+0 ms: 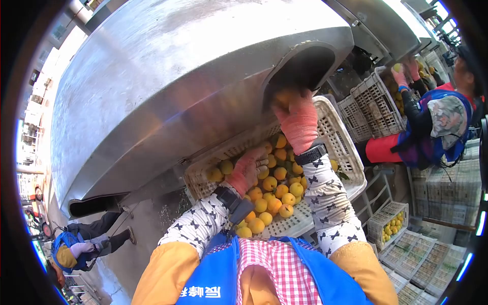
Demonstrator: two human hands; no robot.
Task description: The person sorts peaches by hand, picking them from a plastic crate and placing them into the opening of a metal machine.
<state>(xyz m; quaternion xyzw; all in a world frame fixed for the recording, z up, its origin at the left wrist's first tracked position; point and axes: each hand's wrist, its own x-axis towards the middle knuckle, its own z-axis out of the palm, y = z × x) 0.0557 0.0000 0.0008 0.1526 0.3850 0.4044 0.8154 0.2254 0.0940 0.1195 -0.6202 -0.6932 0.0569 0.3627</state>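
My right hand, in a pink glove, is raised at the dark oval opening of a large metal machine. Its fingers are closed on a yellow-orange fruit, blurred at the opening's lower edge. Below it, my left hand, gloved too, rests with curled fingers on the fruit in a white plastic crate. What the left fingers hold, if anything, is hidden among the fruit. Several round yellow-orange fruits lie heaped in the crate, which stands tilted in view under the machine's edge.
The machine's broad metal top fills the upper left. At right, a co-worker in pink gloves handles fruit over another crate. A smaller fruit crate and stacked crates stand lower right. Another person is at far left.
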